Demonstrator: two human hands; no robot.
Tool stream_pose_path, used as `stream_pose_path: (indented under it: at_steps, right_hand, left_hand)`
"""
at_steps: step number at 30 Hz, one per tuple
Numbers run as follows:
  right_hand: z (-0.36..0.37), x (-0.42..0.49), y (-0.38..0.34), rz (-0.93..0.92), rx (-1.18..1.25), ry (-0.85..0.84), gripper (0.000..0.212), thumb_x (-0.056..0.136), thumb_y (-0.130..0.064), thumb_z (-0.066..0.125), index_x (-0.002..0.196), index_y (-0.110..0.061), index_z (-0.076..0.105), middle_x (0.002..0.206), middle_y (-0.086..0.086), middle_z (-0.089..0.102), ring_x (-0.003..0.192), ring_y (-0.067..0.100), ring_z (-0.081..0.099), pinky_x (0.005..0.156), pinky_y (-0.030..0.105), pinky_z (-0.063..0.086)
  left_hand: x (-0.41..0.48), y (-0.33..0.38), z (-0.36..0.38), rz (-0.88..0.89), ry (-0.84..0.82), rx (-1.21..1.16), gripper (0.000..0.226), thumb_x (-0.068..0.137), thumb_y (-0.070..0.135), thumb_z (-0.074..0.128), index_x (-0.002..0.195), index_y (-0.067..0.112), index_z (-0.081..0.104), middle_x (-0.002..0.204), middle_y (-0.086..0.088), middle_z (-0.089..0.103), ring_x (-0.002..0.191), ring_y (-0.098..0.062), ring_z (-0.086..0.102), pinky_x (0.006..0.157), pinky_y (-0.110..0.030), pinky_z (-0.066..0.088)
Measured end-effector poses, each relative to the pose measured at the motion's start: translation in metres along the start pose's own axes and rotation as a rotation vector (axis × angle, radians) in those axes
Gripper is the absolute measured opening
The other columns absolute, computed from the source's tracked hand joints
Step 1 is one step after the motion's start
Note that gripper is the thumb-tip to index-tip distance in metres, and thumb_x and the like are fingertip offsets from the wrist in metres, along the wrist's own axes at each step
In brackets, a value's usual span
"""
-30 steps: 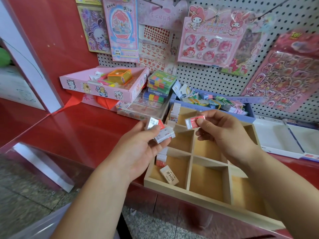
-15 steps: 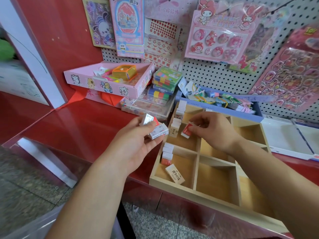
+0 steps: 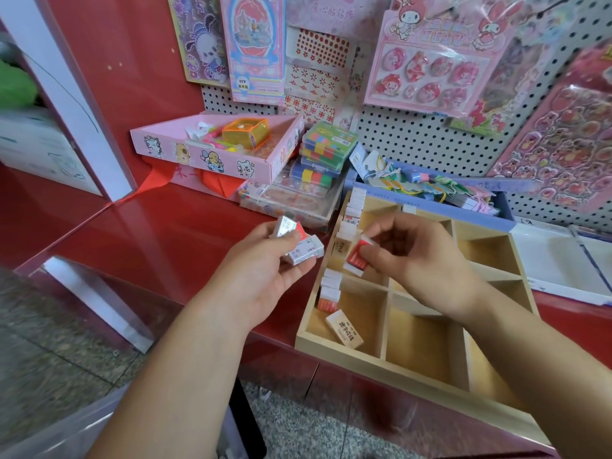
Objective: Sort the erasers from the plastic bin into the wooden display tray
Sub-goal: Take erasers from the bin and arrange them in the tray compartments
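Note:
A wooden display tray with square compartments sits on the red counter. My left hand holds two or three small erasers just left of the tray. My right hand pinches a red-and-white eraser over the tray's left column, at the middle compartment. Several erasers stand on edge along that column's left wall. One beige eraser lies flat in the near left compartment. A clear plastic bin shows at the bottom left corner; its inside is hidden.
A pink box of small items, stacked colourful packs and a blue box of trinkets crowd the counter behind the tray. A white tray lies to the right. Sticker packs hang on the pegboard.
My right hand has carried the red-and-white eraser down and left, from above the tray into the left column. My left hand has stayed beside the tray with its erasers.

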State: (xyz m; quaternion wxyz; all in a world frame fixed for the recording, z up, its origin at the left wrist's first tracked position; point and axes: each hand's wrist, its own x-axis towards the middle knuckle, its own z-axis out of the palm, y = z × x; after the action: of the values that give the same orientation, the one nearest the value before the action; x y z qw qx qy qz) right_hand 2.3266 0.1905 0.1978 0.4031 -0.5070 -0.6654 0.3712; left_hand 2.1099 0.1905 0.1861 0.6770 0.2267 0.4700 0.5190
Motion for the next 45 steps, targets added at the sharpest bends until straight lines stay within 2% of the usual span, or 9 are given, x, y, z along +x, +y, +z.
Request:
stream_pose_path:
  at_steps: [2,4,6,10,20,27,34,39,45]
  right_hand:
    - [0.008,-0.013,-0.009,-0.019,0.025,-0.103,0.009,0.086,-0.009,0.078,0.091,-0.013,0.072,0.082,0.007,0.074,0.073,0.027,0.069,0.070,0.035,0.057]
    - [0.020,-0.021,-0.006,-0.038,-0.167,-0.204,0.013,0.083,-0.017,0.083,0.088,-0.021,0.071,0.075,-0.006,0.070,0.065,0.007,0.063,0.064,0.026,0.053]
    - [0.033,-0.023,0.001,-0.063,-0.398,-0.201,0.018,0.079,-0.027,0.086,0.085,-0.026,0.069,0.071,-0.014,0.063,0.067,0.002,0.060,0.062,0.015,0.046]
    - [0.049,-0.024,0.005,-0.156,-0.540,-0.149,0.023,0.078,-0.029,0.086,0.084,-0.028,0.063,0.077,-0.016,0.055,0.071,0.001,0.056,0.064,0.012,0.042]
    - [0.048,-0.034,0.008,-0.291,-0.604,-0.125,0.019,0.080,-0.025,0.084,0.088,-0.022,0.068,0.088,-0.011,0.057,0.073,0.010,0.059,0.068,0.032,0.054]
    - [0.039,-0.031,-0.001,-0.246,-0.646,-0.217,0.013,0.082,-0.027,0.081,0.089,-0.022,0.071,0.089,-0.010,0.061,0.077,0.012,0.063,0.073,0.038,0.055]
    - [0.032,-0.031,-0.006,-0.095,-0.511,-0.172,0.020,0.076,-0.028,0.088,0.086,-0.026,0.070,0.082,-0.012,0.066,0.076,0.004,0.064,0.070,0.022,0.052]
    - [0.047,-0.033,0.008,-0.202,-0.624,-0.144,0.017,0.079,-0.023,0.085,0.085,-0.021,0.069,0.084,-0.010,0.061,0.076,0.009,0.058,0.072,0.032,0.051]
    - [0.050,-0.037,0.015,-0.158,-0.702,-0.136,0.038,0.077,-0.038,0.084,0.074,-0.025,0.049,0.075,-0.012,0.051,0.069,0.010,0.050,0.062,0.032,0.044]
  left_hand:
    - [-0.001,0.001,-0.001,0.004,0.001,-0.004,0.012,0.099,0.002,0.061,0.110,0.006,0.065,0.112,-0.020,0.073,0.095,-0.024,0.077,0.074,-0.033,0.063]
    - [-0.002,0.001,0.000,0.003,0.001,-0.001,0.012,0.099,0.002,0.060,0.110,0.006,0.065,0.113,-0.021,0.073,0.099,-0.026,0.076,0.074,-0.033,0.063]
    - [-0.003,0.000,0.000,-0.002,0.000,0.002,0.011,0.100,0.002,0.060,0.109,0.006,0.065,0.112,-0.021,0.073,0.099,-0.026,0.076,0.076,-0.033,0.062]
    - [-0.006,0.000,-0.001,0.004,-0.016,-0.004,0.013,0.099,0.002,0.060,0.110,0.006,0.065,0.112,-0.020,0.073,0.095,-0.023,0.077,0.077,-0.034,0.062]
    - [-0.008,0.000,-0.003,-0.001,-0.021,0.005,0.012,0.099,0.003,0.061,0.109,0.008,0.065,0.113,-0.021,0.073,0.099,-0.026,0.076,0.074,-0.033,0.062]
    - [-0.010,0.001,-0.004,-0.008,-0.028,0.009,0.015,0.099,0.003,0.061,0.114,0.007,0.065,0.115,-0.021,0.072,0.102,-0.027,0.075,0.077,-0.034,0.063]
    - [-0.010,0.002,-0.005,-0.009,-0.033,0.006,0.016,0.100,0.003,0.061,0.115,0.006,0.065,0.114,-0.021,0.073,0.101,-0.027,0.075,0.080,-0.035,0.063]
    - [-0.009,0.002,-0.005,-0.013,-0.030,0.014,0.016,0.099,0.004,0.062,0.115,0.006,0.065,0.115,-0.020,0.072,0.101,-0.027,0.075,0.080,-0.035,0.063]
    - [-0.009,0.000,-0.005,-0.013,-0.020,0.042,0.018,0.099,0.003,0.062,0.117,0.006,0.064,0.116,-0.021,0.071,0.100,-0.027,0.075,0.077,-0.033,0.063]
